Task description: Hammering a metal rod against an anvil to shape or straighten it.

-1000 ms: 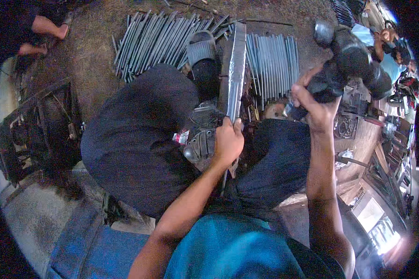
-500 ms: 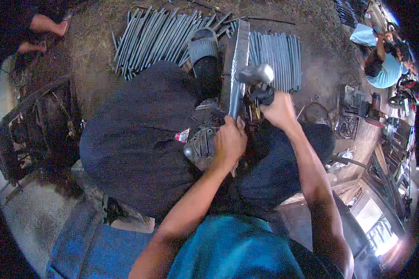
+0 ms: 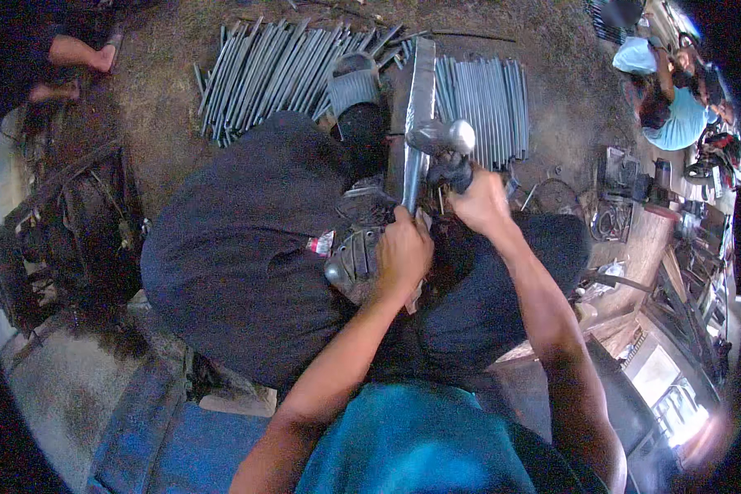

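My right hand (image 3: 484,200) is closed round the dark grip of a hammer (image 3: 459,137). The rounded silver end of the hammer head points right, and its darker end lies over a long metal bar (image 3: 422,74). My left hand (image 3: 405,251) is closed on the near end of a grey metal rod (image 3: 412,181), which runs forward along the bar to beneath the hammer head. Whether the hammer touches the rod cannot be made out. Beside my left wrist is a dark strapped object with a round metal cap (image 3: 352,257).
Grey metal rods (image 3: 263,78) lie in a loose pile at the far left; more rods (image 3: 486,111) are lined up right of the bar. A sandalled foot (image 3: 356,90) rests between. A rusty frame (image 3: 66,230) stands left. Another person (image 3: 679,119) sits far right among tools.
The hammer head has come slightly down and left, closer over the bar, with my right hand following. My left hand keeps its hold on the rod. The whole view has shifted a little.
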The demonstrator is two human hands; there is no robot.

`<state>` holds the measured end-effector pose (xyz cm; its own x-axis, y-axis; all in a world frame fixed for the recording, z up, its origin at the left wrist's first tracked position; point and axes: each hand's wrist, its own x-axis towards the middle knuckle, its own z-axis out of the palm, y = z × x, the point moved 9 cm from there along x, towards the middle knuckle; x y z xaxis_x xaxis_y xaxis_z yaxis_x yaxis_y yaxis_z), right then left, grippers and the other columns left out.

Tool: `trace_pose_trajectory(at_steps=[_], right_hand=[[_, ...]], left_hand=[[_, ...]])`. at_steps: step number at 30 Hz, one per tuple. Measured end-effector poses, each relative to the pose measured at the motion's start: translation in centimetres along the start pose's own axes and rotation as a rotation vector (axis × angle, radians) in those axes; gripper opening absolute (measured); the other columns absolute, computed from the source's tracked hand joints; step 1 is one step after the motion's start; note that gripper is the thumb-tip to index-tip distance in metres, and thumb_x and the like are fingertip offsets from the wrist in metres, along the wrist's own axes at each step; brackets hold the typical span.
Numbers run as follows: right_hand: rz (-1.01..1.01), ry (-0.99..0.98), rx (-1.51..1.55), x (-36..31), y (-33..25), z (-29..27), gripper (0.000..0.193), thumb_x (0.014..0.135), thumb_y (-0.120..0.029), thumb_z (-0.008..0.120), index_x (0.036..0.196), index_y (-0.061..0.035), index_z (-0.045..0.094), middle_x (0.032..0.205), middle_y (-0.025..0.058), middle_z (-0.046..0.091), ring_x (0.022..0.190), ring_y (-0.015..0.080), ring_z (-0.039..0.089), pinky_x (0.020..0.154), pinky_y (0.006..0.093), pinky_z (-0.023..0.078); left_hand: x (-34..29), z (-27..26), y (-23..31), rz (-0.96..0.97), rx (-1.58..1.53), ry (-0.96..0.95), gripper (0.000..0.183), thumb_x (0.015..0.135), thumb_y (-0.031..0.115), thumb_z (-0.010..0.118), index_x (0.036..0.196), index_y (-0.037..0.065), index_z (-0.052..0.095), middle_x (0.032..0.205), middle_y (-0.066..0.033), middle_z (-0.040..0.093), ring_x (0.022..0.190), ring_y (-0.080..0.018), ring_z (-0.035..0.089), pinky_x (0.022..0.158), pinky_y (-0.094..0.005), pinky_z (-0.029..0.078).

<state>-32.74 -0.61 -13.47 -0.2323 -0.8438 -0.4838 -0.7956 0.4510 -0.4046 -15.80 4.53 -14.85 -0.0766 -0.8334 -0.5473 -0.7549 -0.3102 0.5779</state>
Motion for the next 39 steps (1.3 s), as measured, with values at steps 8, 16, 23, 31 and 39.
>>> trace_pose_trajectory(at_steps=[8,16,23,31,39], right_hand=[[-0.092,-0.069,-0.015,-0.9,0.1,2.4,0.03,0.065,-0.013,0.06,0.089,0.0053,0.062,0.089,0.0312,0.063,0.087,0.0469,0.063,0.08,0.0523,0.051],[-0.126,0.165,0.152,-1.6,1.9,-0.1,0.034,0.064,-0.016,0.061,0.088,0.0079,0.065,0.087,0.0315,0.063,0.088,0.0468,0.062,0.082,0.0499,0.05],[0.061,0.18,0.1,-4.0,6.2,-0.8,0.032,0.066,-0.015,0.061,0.09,0.0065,0.067,0.095,0.029,0.065,0.092,0.0442,0.063,0.08,0.0481,0.052],[0.188,0.206,0.145,-7.3,8.2,-1.7,0.035,0.068,-0.015,0.066,0.098,0.003,0.068,0.1,0.0219,0.068,0.095,0.0387,0.066,0.083,0.0451,0.054],[0.09,0.216,0.247,-6.5,5.5,-3.0,0.036,0.064,-0.015,0.063,0.093,0.0072,0.067,0.1,0.0295,0.065,0.095,0.0437,0.064,0.084,0.0479,0.052]], left_hand=[[-0.5,0.6,-0.2,0.015,0.013,0.114,0.031,0.094,0.027,0.048,0.095,-0.004,0.054,0.077,-0.0329,0.062,0.075,-0.0513,0.061,0.068,-0.0579,0.047],[-0.7,1.1,-0.6,0.189,0.086,0.109,0.039,0.095,0.033,0.048,0.099,-0.005,0.056,0.081,-0.0322,0.063,0.079,-0.0493,0.062,0.071,-0.056,0.048],[-1.4,1.4,-0.1,0.28,0.203,0.087,0.041,0.095,0.034,0.047,0.101,-0.007,0.056,0.09,-0.033,0.063,0.088,-0.0487,0.062,0.078,-0.055,0.048],[-2.6,2.0,0.8,0.324,0.21,0.151,0.042,0.092,0.035,0.053,0.102,-0.005,0.058,0.092,-0.0311,0.064,0.089,-0.0465,0.062,0.078,-0.0535,0.048],[-0.2,2.5,-1.4,0.422,0.13,0.208,0.047,0.09,0.042,0.055,0.095,-0.004,0.061,0.081,-0.0298,0.064,0.079,-0.0487,0.062,0.069,-0.0541,0.049]])
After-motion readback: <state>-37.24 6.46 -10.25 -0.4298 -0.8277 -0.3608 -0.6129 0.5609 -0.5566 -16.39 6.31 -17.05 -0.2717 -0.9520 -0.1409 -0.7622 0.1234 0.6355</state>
